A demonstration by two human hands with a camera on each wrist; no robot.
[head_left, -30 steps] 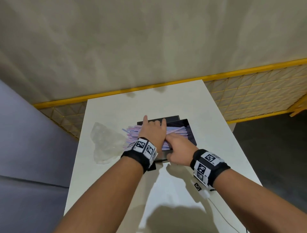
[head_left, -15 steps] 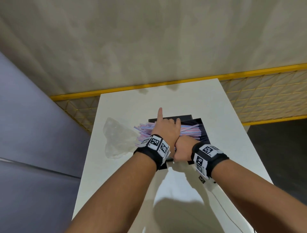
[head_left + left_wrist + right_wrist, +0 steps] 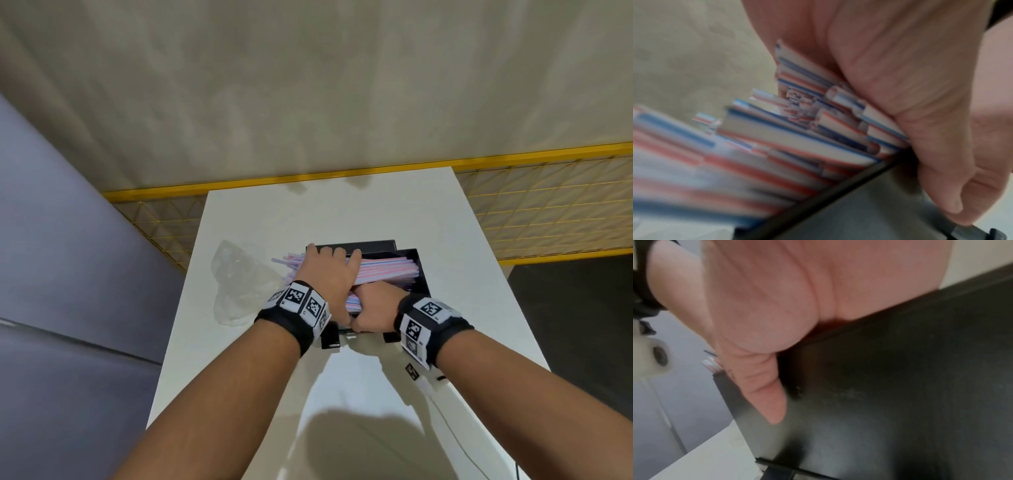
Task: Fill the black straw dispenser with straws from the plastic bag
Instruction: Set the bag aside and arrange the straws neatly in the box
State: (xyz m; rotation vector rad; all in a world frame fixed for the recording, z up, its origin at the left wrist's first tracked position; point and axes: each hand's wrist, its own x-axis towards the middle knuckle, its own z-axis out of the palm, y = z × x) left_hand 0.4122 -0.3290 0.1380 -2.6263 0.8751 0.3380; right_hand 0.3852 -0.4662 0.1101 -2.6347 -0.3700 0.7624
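Observation:
The black straw dispenser (image 3: 419,274) stands open-topped on the white table (image 3: 342,219). A bundle of pink, blue and white striped straws (image 3: 387,270) lies across it, with the left ends sticking out past its left side. My left hand (image 3: 329,270) lies over the bundle and grips it, fingers curled over the far side. In the left wrist view its palm (image 3: 910,97) covers the straws (image 3: 797,138) and the thumb runs down the dispenser's front wall (image 3: 859,211). My right hand (image 3: 376,305) grips that front rim: palm (image 3: 766,305) on top, thumb (image 3: 764,394) outside the wall (image 3: 900,369), fingers hidden inside.
The crumpled clear plastic bag (image 3: 239,281) lies on the table just left of the dispenser. A yellow wire fence (image 3: 548,212) runs behind the table and a grey panel (image 3: 68,274) stands to the left. The table's near half (image 3: 359,428) holds only my forearms' shadows.
My left index finger, which pointed forward, has curled down over the straws. The bundle has settled further right into the dispenser. My right hand has stayed at the front rim.

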